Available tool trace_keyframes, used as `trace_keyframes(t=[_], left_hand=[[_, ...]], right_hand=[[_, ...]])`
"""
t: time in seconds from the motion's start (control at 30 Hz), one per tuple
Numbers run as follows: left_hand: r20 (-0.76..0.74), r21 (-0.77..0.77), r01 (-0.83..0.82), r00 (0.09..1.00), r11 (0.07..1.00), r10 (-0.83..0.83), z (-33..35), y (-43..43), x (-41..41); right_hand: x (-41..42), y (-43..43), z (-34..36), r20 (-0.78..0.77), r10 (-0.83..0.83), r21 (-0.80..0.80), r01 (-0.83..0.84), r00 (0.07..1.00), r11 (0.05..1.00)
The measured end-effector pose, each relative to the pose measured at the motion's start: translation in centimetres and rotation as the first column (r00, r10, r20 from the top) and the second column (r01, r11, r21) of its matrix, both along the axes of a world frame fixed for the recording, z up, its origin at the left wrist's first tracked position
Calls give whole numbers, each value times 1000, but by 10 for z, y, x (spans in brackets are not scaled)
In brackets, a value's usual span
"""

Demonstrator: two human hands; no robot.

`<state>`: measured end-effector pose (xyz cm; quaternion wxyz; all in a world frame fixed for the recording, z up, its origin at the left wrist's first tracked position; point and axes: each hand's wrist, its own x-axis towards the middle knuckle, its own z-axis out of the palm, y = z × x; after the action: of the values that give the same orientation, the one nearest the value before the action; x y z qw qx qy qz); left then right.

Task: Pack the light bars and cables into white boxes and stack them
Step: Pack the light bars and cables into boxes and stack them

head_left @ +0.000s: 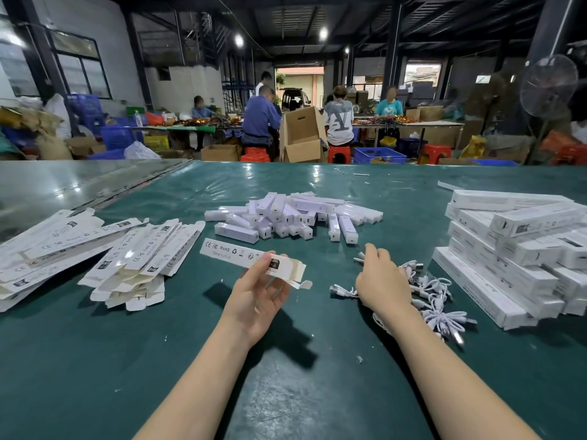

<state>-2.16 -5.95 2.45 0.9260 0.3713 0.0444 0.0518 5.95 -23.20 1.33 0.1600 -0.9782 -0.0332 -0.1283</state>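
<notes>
My left hand (259, 289) grips a long white box (236, 253) by its near end, whose flaps stand open. My right hand (379, 276) lies on a tangle of white cables (435, 300), fingers curled down into them; what they hold is hidden. A heap of white light bars (295, 215) lies beyond both hands in the middle of the green table (286, 376). Packed white boxes (514, 258) are stacked at the right. Flat unfolded boxes (133, 262) lie in piles at the left.
Small white scraps dot the table's far side. Beyond the far edge several people sit at other tables among cardboard boxes (301, 136), blue crates and red stools. A standing fan (548, 85) is at the back right.
</notes>
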Motion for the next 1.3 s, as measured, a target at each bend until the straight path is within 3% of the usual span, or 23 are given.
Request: trace_keyframes(t=[0.1,0.23,0.57,0.87,1.03,1.07,1.1,1.17,1.23,1.3], left_hand=[[0,-9,-13,1000,1000,13,-1,2,0],[-25,-29,-22,999,999,22,-2,4,1],[-81,-179,-101,993,979,87,-5,5,7],[-71,-190,-113,992,975,101,-6,6,8],[-81,-121,-123,990,985,114,-8,6,8],[-85,-113,-124,990,986,115,-8,5,7],[-87,-106,-126,989,986,117,-8,5,7],[-86,-89,-123,990,988,115,-8,4,7],[-80,-65,-118,990,991,113,-8,4,7],[-72,-44,-112,991,993,109,-9,3,6]], right_hand=[[0,0,-1,42,30,-53,-28,999,998],[-9,2,5,165,146,187,-177,975,966],[-16,18,7,-69,289,-21,-291,955,957],[-14,15,2,-42,362,175,-350,931,920],[-14,15,-2,131,314,282,-339,940,898],[-14,16,-1,192,289,413,-344,938,843],[-15,17,1,227,261,588,-346,938,731],[-16,19,5,205,252,861,-297,946,413],[-15,21,8,161,293,966,-212,942,150],[-15,21,10,130,324,991,-133,937,-12]])
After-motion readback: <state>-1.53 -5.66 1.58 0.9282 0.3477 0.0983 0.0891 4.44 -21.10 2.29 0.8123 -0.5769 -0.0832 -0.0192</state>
